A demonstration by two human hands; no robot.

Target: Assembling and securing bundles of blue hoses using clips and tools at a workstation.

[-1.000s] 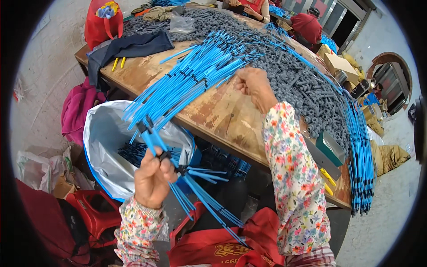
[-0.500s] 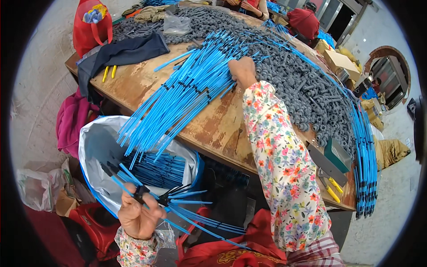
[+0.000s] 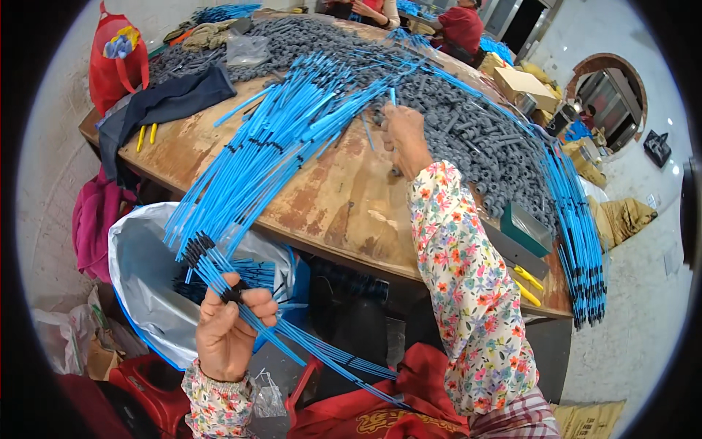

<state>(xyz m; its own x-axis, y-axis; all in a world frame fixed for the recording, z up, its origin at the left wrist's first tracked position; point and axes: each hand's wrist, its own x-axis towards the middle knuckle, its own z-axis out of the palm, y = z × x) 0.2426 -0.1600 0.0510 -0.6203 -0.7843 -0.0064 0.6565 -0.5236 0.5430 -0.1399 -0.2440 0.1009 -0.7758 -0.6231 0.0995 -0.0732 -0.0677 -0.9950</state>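
My left hand (image 3: pixel 228 329) is closed round a bundle of thin blue rods (image 3: pixel 256 320) with black ends, above the lined bag. Some of its rods slant down to the right over my lap. Out over the table, my right hand (image 3: pixel 406 137) has its fingers closed, and a short bit of a blue rod (image 3: pixel 393 96) sticks up from them. The rest of that rod is hard to make out. To its left lies a large pile of blue rods (image 3: pixel 252 146) with black bands, hanging over the table edge. Grey ribbed plastic pieces (image 3: pixel 475 139) are heaped beside my right hand.
A white-lined bag (image 3: pixel 135 252) with blue rods inside stands below the wooden table (image 3: pixel 344 208). Yellow-handled tools (image 3: pixel 528 285) and a green box (image 3: pixel 526 228) lie at the right. More rods (image 3: pixel 578 241) overhang the right edge. Other people (image 3: pixel 461 29) sit at the far side.
My right hand has come off the rod pile, and a rod tip now shows in its fingers. The rods in my left hand sit more evenly together. The view has shifted rightward.
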